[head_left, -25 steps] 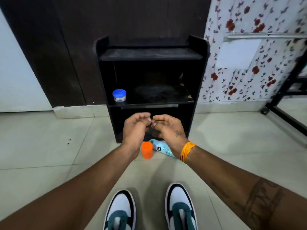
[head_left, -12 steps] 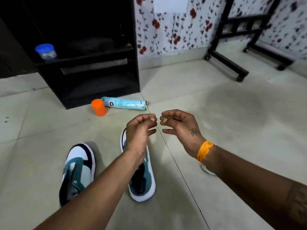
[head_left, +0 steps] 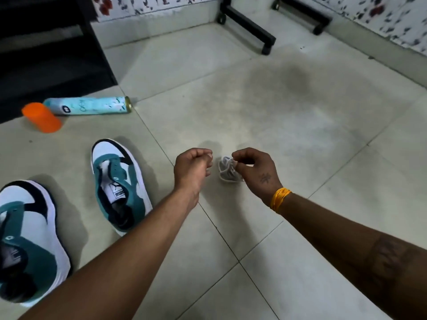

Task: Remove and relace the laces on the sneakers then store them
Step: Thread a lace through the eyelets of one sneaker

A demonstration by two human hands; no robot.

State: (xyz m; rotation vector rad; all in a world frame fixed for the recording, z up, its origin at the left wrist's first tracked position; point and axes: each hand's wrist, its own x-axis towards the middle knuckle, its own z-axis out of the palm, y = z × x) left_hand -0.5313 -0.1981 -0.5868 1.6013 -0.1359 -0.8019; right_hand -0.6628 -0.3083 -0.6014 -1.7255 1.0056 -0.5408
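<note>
Two white, teal and black sneakers lie on the tiled floor at the left, one nearer the middle and one at the frame's edge. Their eyelets show no laces. A small bundle of white laces sits on the floor between my hands. My right hand, with an orange band at the wrist, pinches the top of the bundle with thumb and fingertips. My left hand hovers just left of the bundle with its fingers curled in, and nothing shows in it.
A light blue spray can lies on its side beside an orange cap, in front of a black shelf unit. A black wheeled frame stands by the flowered wall at the back.
My view has swung down and to the right, away from the shelf. My hands have lowered toward the floor, and the lace bundle has come into sight at my right fingertips.
</note>
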